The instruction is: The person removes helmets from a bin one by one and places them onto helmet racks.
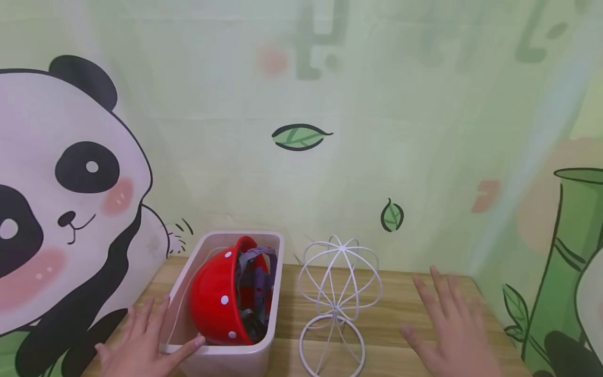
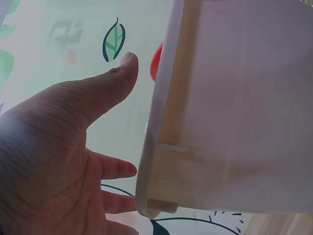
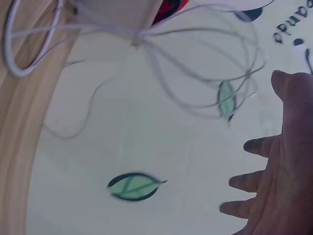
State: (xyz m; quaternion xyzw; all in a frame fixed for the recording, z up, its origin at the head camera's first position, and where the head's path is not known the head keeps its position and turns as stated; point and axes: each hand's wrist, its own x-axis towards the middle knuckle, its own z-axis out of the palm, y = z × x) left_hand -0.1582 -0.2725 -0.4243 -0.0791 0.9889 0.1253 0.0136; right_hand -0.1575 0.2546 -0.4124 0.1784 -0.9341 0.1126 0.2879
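Note:
A red helmet (image 1: pixel 214 298) with white dots lies on its side in a white plastic bin (image 1: pixel 270 348), its grey straps and inner band facing right. My left hand (image 1: pixel 141 340) is spread at the bin's front left corner, fingers straight; whether it touches the rim I cannot tell. In the left wrist view the thumb and fingers of that hand (image 2: pixel 63 142) stand beside the bin's wall (image 2: pixel 234 107). Right of the bin stands a white wire rack (image 1: pixel 336 309) with a round cage top and ring base. My right hand (image 1: pixel 452 330), slightly blurred, hovers spread to the rack's right, holding nothing.
Everything stands on a wood-grain table (image 1: pixel 395 298). Its back edge meets a pale green cloth backdrop (image 1: pixel 226 131) printed with a panda, leaves and bamboo. The bin and the rack stand close together, with a narrow strip of table between them.

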